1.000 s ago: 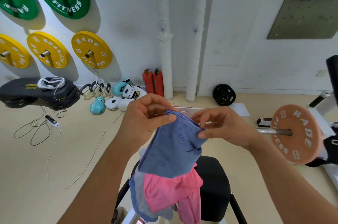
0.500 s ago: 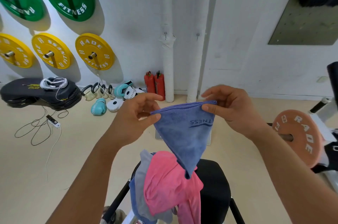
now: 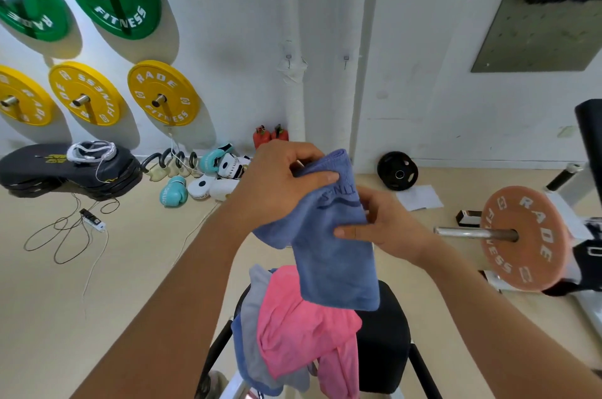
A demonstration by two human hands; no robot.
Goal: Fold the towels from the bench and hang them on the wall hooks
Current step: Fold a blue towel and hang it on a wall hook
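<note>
On the white wall (image 3: 439,73), two hooks (image 3: 288,57)

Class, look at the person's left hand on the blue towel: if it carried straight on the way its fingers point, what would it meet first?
The left hand pinches the top of the blue towel, fingers pointing right. Going straight on, it would probably meet the right hand first, which holds the towel's other edge slightly lower; depth is unclear, so it might pass just above.

Blue towel (image 3: 329,245) folded, pink towel (image 3: 303,327) heaped

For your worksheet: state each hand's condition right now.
Left hand: grips the blue towel near its top.
Right hand: holds the blue towel's side.
</note>
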